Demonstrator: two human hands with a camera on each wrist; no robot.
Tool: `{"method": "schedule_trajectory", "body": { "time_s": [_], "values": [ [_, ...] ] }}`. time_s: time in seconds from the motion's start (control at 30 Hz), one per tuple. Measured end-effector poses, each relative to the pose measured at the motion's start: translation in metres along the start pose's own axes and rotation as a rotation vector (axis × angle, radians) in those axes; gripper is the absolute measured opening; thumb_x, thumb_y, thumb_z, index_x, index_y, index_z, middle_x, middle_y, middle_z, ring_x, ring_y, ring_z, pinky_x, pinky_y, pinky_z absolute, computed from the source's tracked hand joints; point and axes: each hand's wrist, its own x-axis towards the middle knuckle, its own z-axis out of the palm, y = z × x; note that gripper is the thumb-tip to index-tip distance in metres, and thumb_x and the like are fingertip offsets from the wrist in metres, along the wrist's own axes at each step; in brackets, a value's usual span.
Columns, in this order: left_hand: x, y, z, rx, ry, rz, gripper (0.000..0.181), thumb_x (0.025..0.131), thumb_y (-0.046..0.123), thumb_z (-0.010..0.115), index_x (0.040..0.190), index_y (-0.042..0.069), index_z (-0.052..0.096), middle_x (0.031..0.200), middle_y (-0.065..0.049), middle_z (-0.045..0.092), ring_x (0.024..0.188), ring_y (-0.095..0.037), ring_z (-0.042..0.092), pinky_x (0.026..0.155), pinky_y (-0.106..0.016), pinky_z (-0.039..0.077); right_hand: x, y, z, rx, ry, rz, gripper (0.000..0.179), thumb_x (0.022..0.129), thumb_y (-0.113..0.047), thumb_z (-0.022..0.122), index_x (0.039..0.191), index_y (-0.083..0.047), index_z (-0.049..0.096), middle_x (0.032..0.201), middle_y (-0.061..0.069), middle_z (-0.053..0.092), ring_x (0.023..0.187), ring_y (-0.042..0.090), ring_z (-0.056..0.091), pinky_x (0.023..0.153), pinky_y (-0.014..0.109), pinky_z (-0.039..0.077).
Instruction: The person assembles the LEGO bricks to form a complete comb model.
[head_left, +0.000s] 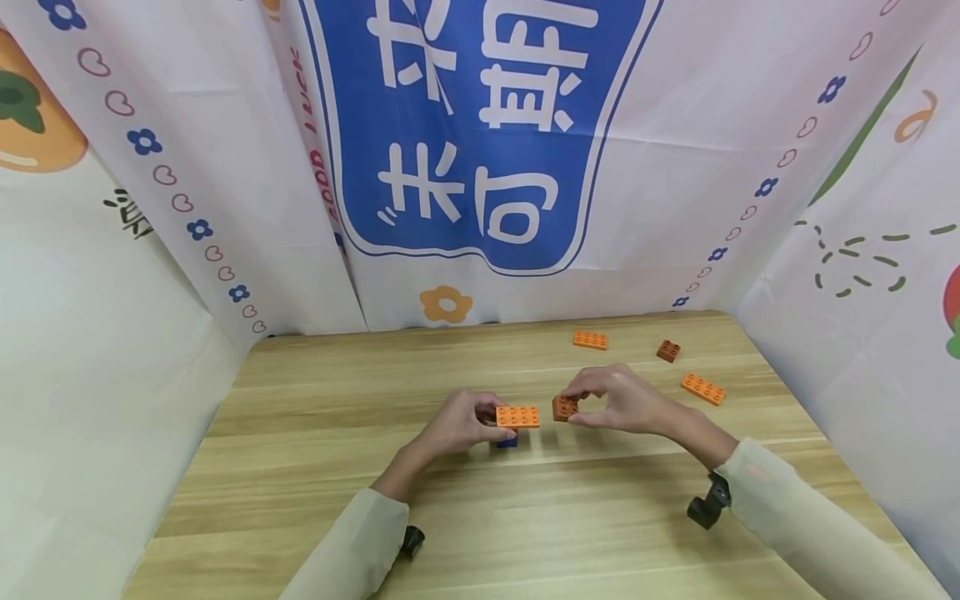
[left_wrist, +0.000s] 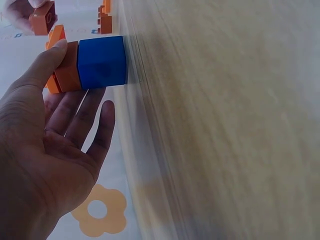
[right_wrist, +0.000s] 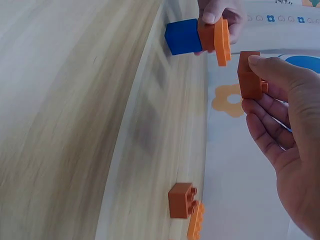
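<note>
My left hand holds a small stack of toy bricks by its sides, thumb and fingers on opposite faces. At the bottom is a blue brick, above it a brown brick, and on top an orange plate brick with its studs up, jutting out to the right. Just right of the stack, my right hand pinches another brown brick between thumb and fingers. That brick is raised off the table and stands apart from the orange plate brick by a small gap.
On the wooden table, toward the back right, lie an orange plate brick, a brown brick and another orange plate brick. Printed cloth walls enclose the back and both sides.
</note>
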Motion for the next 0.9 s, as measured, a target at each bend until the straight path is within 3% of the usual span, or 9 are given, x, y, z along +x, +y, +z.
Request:
{"method": "schedule_trajectory", "body": {
  "time_s": [0.17,0.4,0.67,0.9],
  "values": [
    [0.000,0.001,0.000,-0.018,0.006,0.000,0.032,0.086,0.023,0.091,0.111,0.007,0.078,0.100,-0.002,0.079,0.088,-0.011,0.073,0.076,-0.027,0.060,0.010,-0.005,0.002,-0.004,-0.019,0.013,0.028,0.087,-0.018,0.090,0.113,-0.012,0.081,0.104,-0.003,0.079,0.090,0.010,0.073,0.077,0.031,0.062],
    [0.000,0.001,0.001,-0.018,0.003,-0.005,0.030,0.087,0.023,0.091,0.110,0.010,0.079,0.100,0.000,0.079,0.089,-0.009,0.073,0.077,-0.026,0.060,0.021,-0.010,0.006,0.039,-0.048,0.013,0.028,0.089,-0.017,0.088,0.114,-0.010,0.081,0.106,0.001,0.079,0.093,0.013,0.074,0.080,0.037,0.063],
    [0.001,-0.001,0.001,0.004,-0.001,0.017,0.029,0.088,0.024,0.090,0.110,0.009,0.079,0.099,0.001,0.079,0.088,-0.008,0.073,0.077,-0.026,0.060,0.032,-0.013,0.015,0.066,-0.025,-0.022,0.030,0.084,-0.010,0.091,0.112,-0.007,0.081,0.104,0.002,0.079,0.090,0.013,0.073,0.077,0.038,0.063],
    [0.001,-0.001,0.000,-0.002,-0.006,0.027,0.028,0.088,0.020,0.090,0.111,0.007,0.078,0.099,-0.001,0.079,0.087,-0.010,0.074,0.076,-0.026,0.060,0.042,-0.016,0.021,0.091,-0.053,-0.007,0.025,0.089,-0.016,0.088,0.112,-0.009,0.081,0.106,0.000,0.079,0.093,0.011,0.073,0.081,0.035,0.063]
  ]
}}
